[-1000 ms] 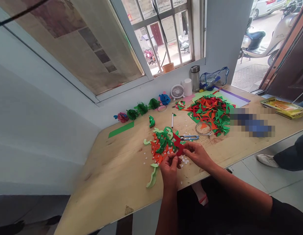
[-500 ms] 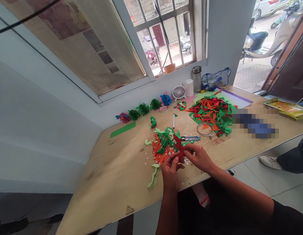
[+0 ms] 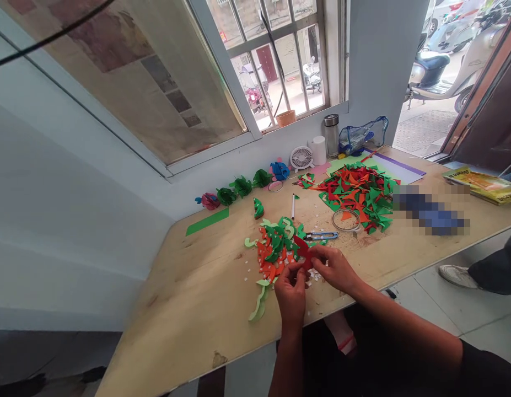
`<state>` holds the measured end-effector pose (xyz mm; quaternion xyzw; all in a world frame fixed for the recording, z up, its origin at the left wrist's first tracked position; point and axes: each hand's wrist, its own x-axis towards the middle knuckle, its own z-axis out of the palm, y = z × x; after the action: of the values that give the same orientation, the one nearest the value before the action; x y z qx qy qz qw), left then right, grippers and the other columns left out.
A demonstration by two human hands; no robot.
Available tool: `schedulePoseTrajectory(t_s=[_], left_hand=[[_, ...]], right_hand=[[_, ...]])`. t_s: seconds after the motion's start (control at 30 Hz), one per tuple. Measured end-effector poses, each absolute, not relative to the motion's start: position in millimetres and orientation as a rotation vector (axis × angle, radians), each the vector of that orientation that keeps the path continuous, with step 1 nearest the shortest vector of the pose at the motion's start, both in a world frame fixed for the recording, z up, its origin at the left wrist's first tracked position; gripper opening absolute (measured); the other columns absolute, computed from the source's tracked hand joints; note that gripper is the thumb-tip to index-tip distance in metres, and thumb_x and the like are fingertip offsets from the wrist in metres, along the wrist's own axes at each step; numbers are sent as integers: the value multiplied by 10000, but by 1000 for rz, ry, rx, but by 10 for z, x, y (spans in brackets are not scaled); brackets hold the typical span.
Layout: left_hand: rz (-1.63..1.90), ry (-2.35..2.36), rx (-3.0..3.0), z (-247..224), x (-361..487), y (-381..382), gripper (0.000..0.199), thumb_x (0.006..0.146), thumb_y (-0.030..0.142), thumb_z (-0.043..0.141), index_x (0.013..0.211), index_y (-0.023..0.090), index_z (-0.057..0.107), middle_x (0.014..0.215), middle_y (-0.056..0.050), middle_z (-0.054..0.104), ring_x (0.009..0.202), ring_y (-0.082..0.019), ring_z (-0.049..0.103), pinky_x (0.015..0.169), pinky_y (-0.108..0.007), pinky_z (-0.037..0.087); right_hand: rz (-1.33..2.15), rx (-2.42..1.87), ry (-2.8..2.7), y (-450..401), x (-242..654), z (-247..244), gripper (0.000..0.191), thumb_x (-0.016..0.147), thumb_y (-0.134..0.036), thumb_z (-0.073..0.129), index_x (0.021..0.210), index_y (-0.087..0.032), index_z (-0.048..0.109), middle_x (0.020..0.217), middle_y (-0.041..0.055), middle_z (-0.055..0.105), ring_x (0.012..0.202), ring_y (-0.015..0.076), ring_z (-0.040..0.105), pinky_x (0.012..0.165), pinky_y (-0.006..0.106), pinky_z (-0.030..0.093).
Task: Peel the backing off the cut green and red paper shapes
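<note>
A curved red paper cutout [image 3: 302, 247] is held between my two hands, just above the table's near edge. My left hand [image 3: 291, 284] pinches its lower end, and my right hand [image 3: 333, 267] grips its right side between thumb and fingers. Right behind them lies a pile of green and orange paper cutouts [image 3: 275, 242] dotted with small white squares. Blue-handled thread snips [image 3: 321, 235] rest beside that pile. A pale green wavy paper strip [image 3: 259, 303] lies left of my left hand. My fingers partly hide the red piece.
A large heap of red, orange and green paper scraps [image 3: 358, 190] covers the back right, with a tape roll [image 3: 346, 219] at its edge. Folded paper figures [image 3: 241, 186], a small fan [image 3: 301, 159] and a glass bottle [image 3: 332, 137] line the wall. A pen [image 3: 293, 206] lies mid-table.
My left hand has shifted slightly right, and the red cutout has tilted and dropped a little between my fingers. Both hands keep hold of it.
</note>
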<state>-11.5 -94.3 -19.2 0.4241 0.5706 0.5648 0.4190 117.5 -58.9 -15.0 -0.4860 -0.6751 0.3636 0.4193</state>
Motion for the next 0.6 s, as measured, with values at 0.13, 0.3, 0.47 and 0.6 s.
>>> schedulePoseTrajectory(t_s=[0.13,0.3,0.47,0.6], left_hand=[[1426,1406,1072,-206,-104,-933,179,685,305,638,745,139,668,596,-12,615,504,-110,544,450,-202,447],[1399,1410,1091,-219,-85,-955,162,706,286,621,761,141,668,616,-12,616,524,-113,550,464,-198,436],[1437,1454,1133,-336,-21,-1009,152,717,274,617,780,154,685,727,-50,677,670,-170,631,621,-265,505],[1452,1468,1152,-428,6,-1029,158,732,272,609,808,158,689,763,-64,696,738,-200,655,689,-304,521]], right_hand=[[905,-1224,-1700,-602,1179,-142,198,778,-174,474,832,-174,664,598,-18,594,559,126,502,550,226,377],[895,-1226,-1690,-629,1190,-141,182,775,-175,469,785,-172,650,571,-23,568,537,121,476,530,223,364],[917,-1235,-1660,-682,1211,-271,169,780,-164,461,789,-174,630,604,-15,581,564,126,489,534,224,373],[919,-1251,-1662,-704,1223,-358,176,783,-162,449,791,-179,623,637,0,604,593,140,515,560,243,392]])
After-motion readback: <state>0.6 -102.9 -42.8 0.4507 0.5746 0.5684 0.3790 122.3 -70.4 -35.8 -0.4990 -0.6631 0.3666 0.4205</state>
